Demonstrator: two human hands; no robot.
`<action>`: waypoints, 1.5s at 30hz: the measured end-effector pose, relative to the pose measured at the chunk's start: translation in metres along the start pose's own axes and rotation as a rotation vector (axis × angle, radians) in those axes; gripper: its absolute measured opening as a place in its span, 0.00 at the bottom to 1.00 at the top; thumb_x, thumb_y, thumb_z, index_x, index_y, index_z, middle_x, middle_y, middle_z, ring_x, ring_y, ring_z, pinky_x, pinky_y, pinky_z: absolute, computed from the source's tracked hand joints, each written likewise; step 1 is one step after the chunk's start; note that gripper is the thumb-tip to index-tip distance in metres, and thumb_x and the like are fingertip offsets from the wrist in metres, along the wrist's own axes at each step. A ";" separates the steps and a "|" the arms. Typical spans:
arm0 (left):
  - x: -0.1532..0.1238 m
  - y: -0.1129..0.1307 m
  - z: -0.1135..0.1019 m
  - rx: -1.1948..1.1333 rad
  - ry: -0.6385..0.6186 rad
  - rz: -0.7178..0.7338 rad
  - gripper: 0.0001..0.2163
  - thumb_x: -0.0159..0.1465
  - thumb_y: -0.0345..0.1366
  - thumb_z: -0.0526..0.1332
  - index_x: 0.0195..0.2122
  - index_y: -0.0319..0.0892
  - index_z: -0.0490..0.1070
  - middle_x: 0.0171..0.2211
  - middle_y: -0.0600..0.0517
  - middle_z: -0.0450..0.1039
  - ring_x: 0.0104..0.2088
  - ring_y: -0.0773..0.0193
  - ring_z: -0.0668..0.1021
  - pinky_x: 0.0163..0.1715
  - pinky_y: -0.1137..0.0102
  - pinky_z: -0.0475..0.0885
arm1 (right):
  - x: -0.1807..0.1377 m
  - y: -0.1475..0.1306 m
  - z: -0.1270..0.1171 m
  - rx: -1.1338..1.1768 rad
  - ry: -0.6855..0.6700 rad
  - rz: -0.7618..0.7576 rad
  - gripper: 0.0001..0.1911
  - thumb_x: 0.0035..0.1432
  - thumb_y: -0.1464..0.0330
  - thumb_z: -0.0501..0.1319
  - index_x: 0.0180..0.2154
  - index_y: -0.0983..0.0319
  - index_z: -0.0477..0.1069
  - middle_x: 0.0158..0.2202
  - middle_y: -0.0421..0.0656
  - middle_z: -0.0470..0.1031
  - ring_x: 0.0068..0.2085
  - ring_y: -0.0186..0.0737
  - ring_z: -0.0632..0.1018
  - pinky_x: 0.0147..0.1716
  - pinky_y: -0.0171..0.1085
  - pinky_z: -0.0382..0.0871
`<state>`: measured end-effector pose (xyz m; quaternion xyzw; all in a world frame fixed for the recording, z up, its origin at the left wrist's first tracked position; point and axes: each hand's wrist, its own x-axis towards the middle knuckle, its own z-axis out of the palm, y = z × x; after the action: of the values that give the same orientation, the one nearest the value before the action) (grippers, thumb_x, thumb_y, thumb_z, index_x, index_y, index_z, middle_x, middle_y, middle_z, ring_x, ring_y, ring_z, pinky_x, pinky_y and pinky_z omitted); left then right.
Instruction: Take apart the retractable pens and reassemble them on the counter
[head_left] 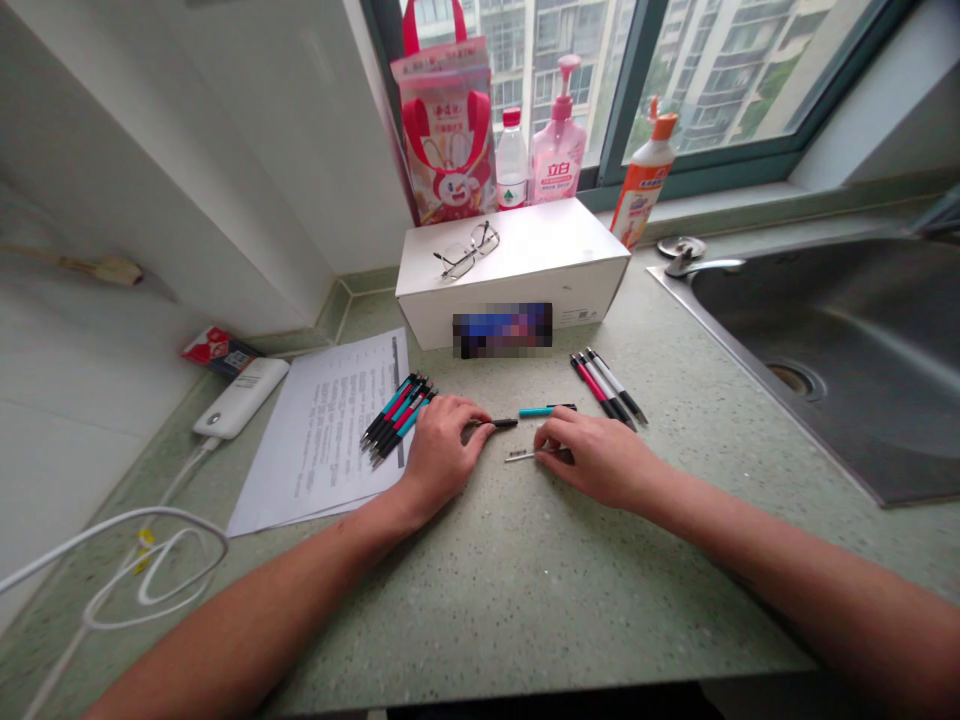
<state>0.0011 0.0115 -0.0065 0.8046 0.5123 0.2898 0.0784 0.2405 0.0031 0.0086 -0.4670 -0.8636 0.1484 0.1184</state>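
Observation:
My left hand (446, 437) is closed in a pinch around a black pen barrel piece (505, 423), whose end points right. Opposite it, my right hand (589, 452) pinches a thin, pale pen refill (519, 457) close to the countertop; a small dark coil, perhaps a spring, shows beside the refill. Between and just beyond the hands lies a teal pen barrel (536, 411) with a black end. A bunch of teal, red and black pens (397, 412) rests on the paper left of my left hand. Several red and white pens (609, 388) lie beyond my right hand.
Printed sheets (322, 430), a white power bank (241, 398) and its cable (154, 590) lie at left. A white box (525, 245) carrying eyeglasses (466, 250) stands behind. Bottles (556, 160) line the window. A metal sink (847, 400) is at right.

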 end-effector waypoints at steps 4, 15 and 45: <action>-0.003 0.005 -0.001 0.062 0.014 0.070 0.06 0.64 0.33 0.66 0.42 0.41 0.76 0.41 0.46 0.75 0.44 0.53 0.74 0.45 0.57 0.68 | 0.002 -0.002 -0.002 -0.047 -0.027 0.009 0.06 0.62 0.69 0.60 0.34 0.60 0.75 0.37 0.42 0.76 0.30 0.35 0.74 0.29 0.36 0.59; -0.005 0.010 0.004 -0.007 -0.126 0.357 0.06 0.69 0.35 0.61 0.41 0.42 0.78 0.39 0.47 0.77 0.41 0.57 0.75 0.43 0.62 0.68 | 0.000 0.003 -0.017 -0.100 -0.138 0.056 0.07 0.61 0.68 0.57 0.33 0.60 0.73 0.37 0.43 0.77 0.31 0.38 0.75 0.28 0.38 0.59; -0.002 0.011 0.009 0.028 -0.097 0.264 0.06 0.69 0.35 0.61 0.43 0.43 0.77 0.45 0.46 0.76 0.46 0.55 0.75 0.47 0.58 0.69 | 0.003 0.014 -0.018 -0.130 -0.084 0.078 0.06 0.61 0.69 0.58 0.31 0.60 0.72 0.34 0.43 0.77 0.31 0.39 0.76 0.28 0.38 0.60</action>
<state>0.0137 0.0067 -0.0101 0.8791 0.4017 0.2510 0.0529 0.2564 0.0153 0.0201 -0.5003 -0.8569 0.1160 0.0456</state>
